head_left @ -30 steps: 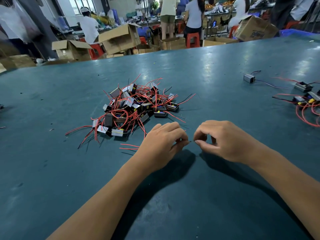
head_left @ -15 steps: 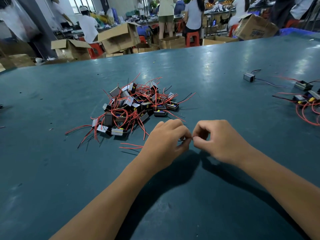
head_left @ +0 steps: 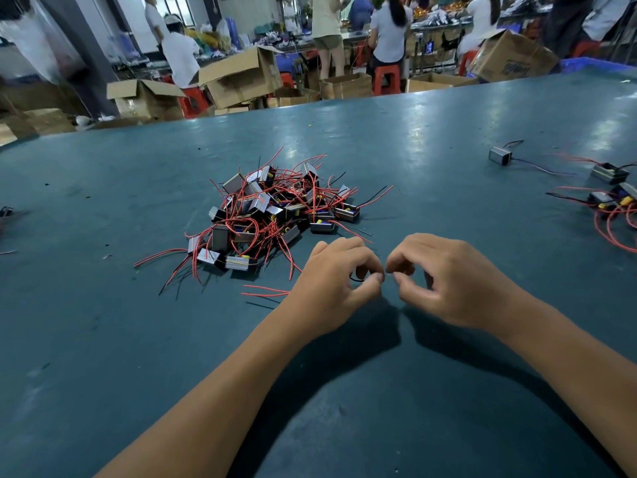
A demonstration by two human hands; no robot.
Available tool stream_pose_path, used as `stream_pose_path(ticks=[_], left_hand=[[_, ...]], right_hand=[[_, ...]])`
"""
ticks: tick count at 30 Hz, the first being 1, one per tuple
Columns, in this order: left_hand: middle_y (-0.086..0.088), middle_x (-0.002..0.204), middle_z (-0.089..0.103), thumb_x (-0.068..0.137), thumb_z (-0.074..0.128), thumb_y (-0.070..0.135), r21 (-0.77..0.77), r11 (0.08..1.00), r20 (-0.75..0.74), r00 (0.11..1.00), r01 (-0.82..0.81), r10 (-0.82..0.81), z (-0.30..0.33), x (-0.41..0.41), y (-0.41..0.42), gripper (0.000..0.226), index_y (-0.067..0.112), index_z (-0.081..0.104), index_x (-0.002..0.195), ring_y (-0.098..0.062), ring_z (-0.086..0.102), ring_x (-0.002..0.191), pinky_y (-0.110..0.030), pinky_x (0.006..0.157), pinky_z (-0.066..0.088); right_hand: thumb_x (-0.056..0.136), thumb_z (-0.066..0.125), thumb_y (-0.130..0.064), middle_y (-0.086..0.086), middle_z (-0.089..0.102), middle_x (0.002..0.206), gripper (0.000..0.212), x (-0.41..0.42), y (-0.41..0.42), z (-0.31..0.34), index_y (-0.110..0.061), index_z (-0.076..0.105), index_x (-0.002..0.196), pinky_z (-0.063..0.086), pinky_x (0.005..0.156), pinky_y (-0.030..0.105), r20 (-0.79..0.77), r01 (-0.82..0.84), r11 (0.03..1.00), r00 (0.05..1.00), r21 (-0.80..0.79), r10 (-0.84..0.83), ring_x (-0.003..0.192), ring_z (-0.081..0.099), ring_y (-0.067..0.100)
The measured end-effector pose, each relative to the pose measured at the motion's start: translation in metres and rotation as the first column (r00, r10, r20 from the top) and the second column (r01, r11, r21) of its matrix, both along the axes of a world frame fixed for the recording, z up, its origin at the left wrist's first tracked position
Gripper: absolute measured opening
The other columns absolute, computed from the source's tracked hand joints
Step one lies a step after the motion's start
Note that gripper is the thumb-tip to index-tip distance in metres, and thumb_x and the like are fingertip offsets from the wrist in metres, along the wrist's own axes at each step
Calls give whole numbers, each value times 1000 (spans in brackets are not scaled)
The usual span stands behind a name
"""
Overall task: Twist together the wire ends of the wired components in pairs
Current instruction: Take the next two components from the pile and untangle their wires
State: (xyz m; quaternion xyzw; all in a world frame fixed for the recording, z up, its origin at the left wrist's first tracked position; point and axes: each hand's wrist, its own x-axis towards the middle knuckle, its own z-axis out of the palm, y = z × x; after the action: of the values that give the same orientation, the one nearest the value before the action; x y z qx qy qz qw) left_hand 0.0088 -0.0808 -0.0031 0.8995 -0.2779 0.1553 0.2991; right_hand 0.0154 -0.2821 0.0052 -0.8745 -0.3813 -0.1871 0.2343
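Note:
A heap of small grey box components with red and black wires (head_left: 272, 212) lies on the dark teal table (head_left: 431, 132), just beyond my hands. My left hand (head_left: 331, 281) pinches thin wires near their ends; a black wire loops under its fingers and red wires (head_left: 265, 291) trail out to its left. My right hand (head_left: 448, 281) faces it, thumb and forefinger pinching the bare wire tips (head_left: 388, 274) between the two hands. The component these wires belong to is hidden under my left hand.
A single grey component (head_left: 500, 155) with a dark wire lies at the right. A group of wired components (head_left: 610, 198) sits at the right edge. Cardboard boxes (head_left: 238, 77), red stools and several people stand beyond the table's far edge.
My two hands have come closer together, so their fingertips now nearly meet at the wire tips. The heap has not moved.

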Motion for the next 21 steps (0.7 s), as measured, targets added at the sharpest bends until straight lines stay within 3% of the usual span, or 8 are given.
stream_pose_path(ticks=[5, 9, 12, 14, 16, 19, 20, 21], left_hand=[[11, 79, 53, 90, 66, 18, -52, 998, -73, 997, 38, -41, 1, 0, 4, 8, 22, 66, 82, -2, 47, 79, -29, 83, 29], [10, 79, 53, 89, 66, 18, -50, 997, -82, 994, 63, -67, 1, 0, 4, 8, 21, 65, 82, -2, 48, 79, -29, 84, 29], [10, 79, 53, 88, 65, 20, -57, 996, -54, 996, 66, -70, 2, 0, 3, 6, 22, 65, 82, -4, 48, 78, -31, 82, 30], [7, 79, 54, 85, 66, 20, -18, 999, 21, 999, 45, -44, 3, -1, 2, 4, 19, 67, 82, -6, 47, 77, -31, 77, 30], [4, 79, 54, 82, 67, 19, 80, 997, 148, 989, 2, -14, 2, 0, 1, 4, 15, 67, 81, -12, 48, 78, -29, 74, 26], [4, 79, 53, 80, 67, 18, 153, 988, 233, 972, -25, -11, 2, -1, 0, 4, 14, 66, 79, -17, 49, 78, -26, 74, 23], [5, 79, 53, 81, 66, 19, 136, 990, 216, 976, -25, -5, 2, -1, 0, 5, 15, 66, 79, -15, 49, 78, -26, 74, 23], [6, 79, 53, 82, 64, 20, 106, 994, 177, 984, -23, 3, 3, -1, 0, 6, 15, 66, 79, -13, 47, 77, -26, 74, 24]], right_hand=[[85, 63, -17, -1, 62, 77, 9, 0, -2, 1, -10, 68, 83, 51, 55, 36, 231, -69, 996, 970, -65, 82, 69, 59, 22], [84, 61, -13, 0, 58, 71, 9, 0, 2, 2, -9, 65, 77, 48, 51, 35, 254, -66, 992, 963, -110, 93, 64, 56, 22], [81, 59, -16, -4, 57, 68, 9, -4, 7, 0, -11, 63, 75, 44, 55, 31, 105, -24, 999, 994, -22, 26, 61, 52, 17], [79, 61, -14, -7, 59, 62, 8, -7, 15, -2, -15, 62, 71, 43, 53, 25, -168, 96, 985, 983, 142, -72, 55, 50, 10], [81, 61, -10, -4, 57, 57, 16, -7, 22, -3, -13, 59, 65, 36, 45, 20, -588, 276, 907, 808, 319, -39, 47, 45, 7], [87, 52, -9, 4, 54, 61, 22, -5, 24, 1, -12, 57, 66, 28, 37, 20, -915, 533, 744, 265, 402, 304, 46, 45, 11], [88, 53, -9, 4, 54, 62, 22, -4, 22, 3, -12, 57, 66, 29, 37, 20, -920, 538, 746, 236, 392, 314, 47, 47, 11], [88, 54, -9, 3, 56, 62, 23, -3, 19, 2, -12, 59, 65, 32, 38, 20, -913, 496, 775, 315, 392, 260, 47, 48, 11]])
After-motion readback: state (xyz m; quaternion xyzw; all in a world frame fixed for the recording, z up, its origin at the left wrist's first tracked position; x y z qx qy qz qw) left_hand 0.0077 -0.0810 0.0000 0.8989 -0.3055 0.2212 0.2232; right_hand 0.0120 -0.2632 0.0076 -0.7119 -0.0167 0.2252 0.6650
